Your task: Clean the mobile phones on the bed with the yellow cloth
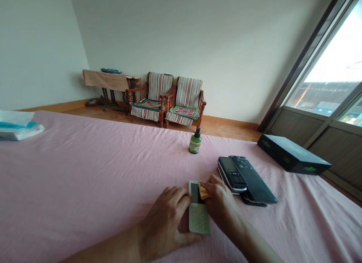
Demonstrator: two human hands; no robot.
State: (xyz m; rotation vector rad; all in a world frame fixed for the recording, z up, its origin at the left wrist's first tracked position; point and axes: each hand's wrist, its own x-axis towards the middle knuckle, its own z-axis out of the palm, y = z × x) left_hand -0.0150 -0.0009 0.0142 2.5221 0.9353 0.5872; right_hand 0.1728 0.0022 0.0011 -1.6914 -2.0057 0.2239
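A pale keypad mobile phone lies face up on the pink sheet, its dark screen at the far end. My left hand steadies the phone, fingers at the left edge of its screen and thumb by its near end. Pinched in my right hand is a small folded yellow cloth, pressed on the right part of the screen. The cloth and my fingers hide some of that screen. To the right of my right hand, a dark keypad phone rests on top of other phones.
Beside the stacked phones lies a long dark case. A green spray bottle stands upright beyond my hands. Farther right is a black box; at the far left, a tissue pack. Two wooden chairs stand against the wall.
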